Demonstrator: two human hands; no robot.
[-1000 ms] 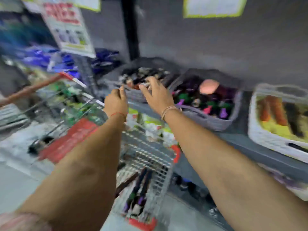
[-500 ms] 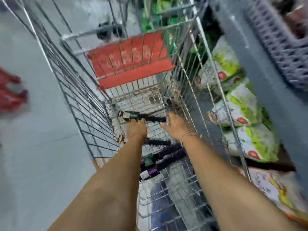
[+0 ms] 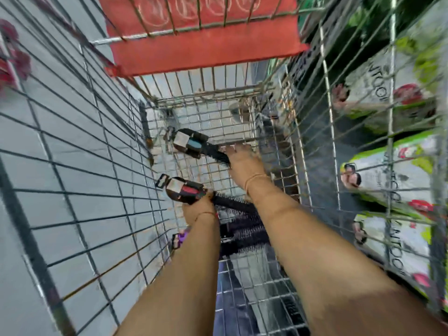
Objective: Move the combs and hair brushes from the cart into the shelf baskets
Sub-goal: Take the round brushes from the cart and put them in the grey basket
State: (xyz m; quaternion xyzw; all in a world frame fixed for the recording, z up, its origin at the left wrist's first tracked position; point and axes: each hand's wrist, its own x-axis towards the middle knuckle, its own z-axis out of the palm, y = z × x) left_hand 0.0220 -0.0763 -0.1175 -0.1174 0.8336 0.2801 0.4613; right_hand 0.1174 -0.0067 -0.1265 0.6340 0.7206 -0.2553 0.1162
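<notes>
Deep inside the wire cart (image 3: 101,180), both arms reaching down toward its mesh floor. Nearest the left wall, a black round brush (image 3: 191,191) with a red-banded label, lying tilted, label end toward the left wall and bristles running right and down under the right forearm. Left hand (image 3: 201,209) closed around that brush at the neck, just behind the label, thin red thread at the wrist. Below the left forearm, partly hidden, more dark brushes with purple labels (image 3: 244,235) resting on the cart floor. Farther up and right, a second black brush (image 3: 194,145) with a blue-banded label, label end pointing left, bristle end meeting the right hand (image 3: 243,163). Right hand curled over the bristle end, fingertips on it; grip looks closed, though blur hides whether fully clamped. Above, the folded red child seat flap (image 3: 203,52). Beyond the right wall, green-and-white bags (image 3: 397,175) stacked on a low shelf.
</notes>
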